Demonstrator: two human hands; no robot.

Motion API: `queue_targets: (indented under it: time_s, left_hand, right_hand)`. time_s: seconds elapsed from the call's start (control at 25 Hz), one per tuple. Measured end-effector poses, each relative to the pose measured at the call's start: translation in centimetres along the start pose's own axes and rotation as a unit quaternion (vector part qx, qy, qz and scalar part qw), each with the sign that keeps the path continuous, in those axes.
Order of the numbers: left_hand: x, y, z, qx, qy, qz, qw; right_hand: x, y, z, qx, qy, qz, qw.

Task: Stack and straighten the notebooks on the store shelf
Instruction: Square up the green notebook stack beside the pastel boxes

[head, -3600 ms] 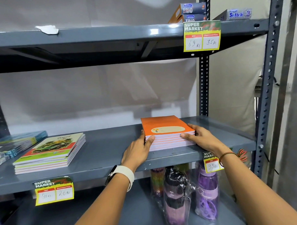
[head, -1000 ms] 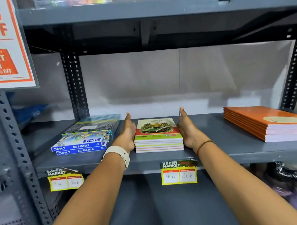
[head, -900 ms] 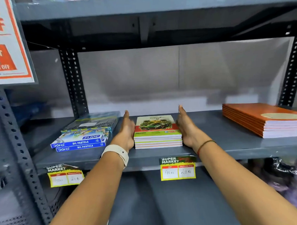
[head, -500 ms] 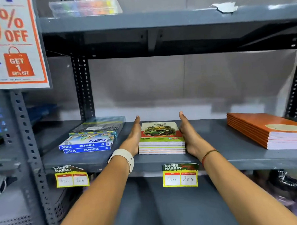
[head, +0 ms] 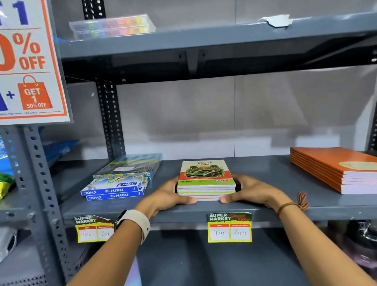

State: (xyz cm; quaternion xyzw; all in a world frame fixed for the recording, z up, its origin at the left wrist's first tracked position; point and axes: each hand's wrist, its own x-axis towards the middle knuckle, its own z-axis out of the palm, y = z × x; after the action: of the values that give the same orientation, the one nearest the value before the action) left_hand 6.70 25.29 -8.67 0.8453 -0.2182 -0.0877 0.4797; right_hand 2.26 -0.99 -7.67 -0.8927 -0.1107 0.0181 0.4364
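A small stack of notebooks with a green car on the cover (head: 205,178) lies squared up in the middle of the grey metal shelf (head: 271,206). My left hand (head: 166,196) cups the stack's left front corner, thumb along its front edge. My right hand (head: 252,189) cups the right front corner the same way. Both hands press against the stack's sides and front. A stack of orange notebooks (head: 342,169) sits neat at the shelf's right end, apart from my hands.
Blue oil pastel boxes (head: 114,189) and a flat pack (head: 128,166) lie left of the car notebooks. Yellow price tags (head: 229,228) hang on the shelf lip. A sale poster (head: 24,61) hangs at upper left. A crayon box (head: 112,25) sits on the shelf above.
My hands were flat against the long sides of the car-cover stack. They have slid back to its front corners and curled around them. Earlier still, they held the orange stack.
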Motion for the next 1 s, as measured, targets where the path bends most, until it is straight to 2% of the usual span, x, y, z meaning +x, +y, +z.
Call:
queue_targets:
  time_s: [0.56,1.0]
  left_hand:
    - [0.7,-0.7,0.2,0.021,0.02,0.001,1.0]
    - [1.1,-1.4,0.2,0.097,0.032,0.001,0.995]
  right_hand:
    - [-0.2,-0.4,0.6,-0.017,0.006,0.005,1.0]
    - [0.1,0.0,0.9,-0.018,0.017,-0.007,1.0]
